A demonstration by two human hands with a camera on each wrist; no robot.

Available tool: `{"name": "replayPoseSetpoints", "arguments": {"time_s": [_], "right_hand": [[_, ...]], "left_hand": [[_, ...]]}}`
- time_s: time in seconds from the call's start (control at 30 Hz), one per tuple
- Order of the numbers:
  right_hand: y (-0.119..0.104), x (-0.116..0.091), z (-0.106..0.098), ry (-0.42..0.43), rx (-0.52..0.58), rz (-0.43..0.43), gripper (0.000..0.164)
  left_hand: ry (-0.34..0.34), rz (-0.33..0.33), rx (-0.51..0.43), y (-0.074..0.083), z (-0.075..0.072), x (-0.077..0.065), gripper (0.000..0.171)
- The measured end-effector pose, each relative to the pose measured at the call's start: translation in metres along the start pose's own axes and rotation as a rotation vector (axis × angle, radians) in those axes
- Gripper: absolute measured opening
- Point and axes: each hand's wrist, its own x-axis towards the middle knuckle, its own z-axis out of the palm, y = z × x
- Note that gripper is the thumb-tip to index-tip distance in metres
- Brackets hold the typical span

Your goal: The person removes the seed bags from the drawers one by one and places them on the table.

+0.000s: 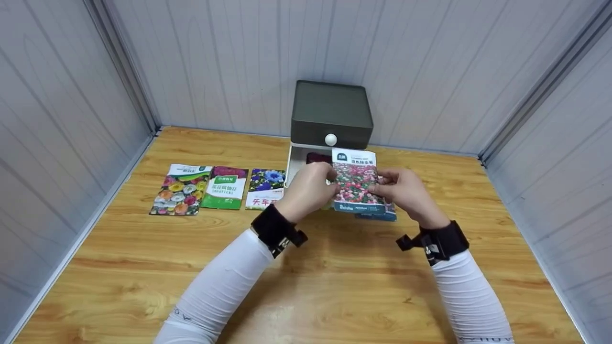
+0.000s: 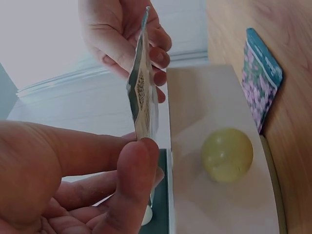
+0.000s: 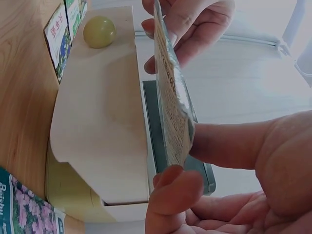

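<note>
A seed packet (image 1: 356, 181) with pink and red flowers stands upright over the pulled-out lower drawer (image 1: 297, 157). My left hand (image 1: 311, 188) pinches its left edge between thumb and fingers, while my right hand (image 1: 405, 195) pinches the right edge. Both wrist views show the packet (image 2: 142, 97) nearly edge-on, slightly bulged. Part of a dark red thing (image 1: 317, 157) shows inside the drawer behind it. The drawer's pale front (image 3: 100, 97) carries a round yellow-green knob (image 2: 227, 156), mostly hidden behind my left hand in the head view.
A dark upper drawer (image 1: 330, 129) with a white knob sits closed above. Left of the unit lie a mixed-flower packet (image 1: 179, 191), a green-and-white packet (image 1: 224, 188) and a blue-flower packet (image 1: 264, 191). A pink-flower packet (image 1: 377, 217) lies to the right. Panel walls enclose the wooden table (image 1: 330, 296).
</note>
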Motion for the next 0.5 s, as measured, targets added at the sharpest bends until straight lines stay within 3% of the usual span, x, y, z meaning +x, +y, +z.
{"name": "replayPoseSetpoints", "arguments": {"time_s": [0.5], "right_hand": [[0.019,-0.012,-0.017,0.048,0.081,0.016,0.061]], "left_hand": [[-0.007,0.054,-0.014,0.009,0.023,0.001,0.032]]}}
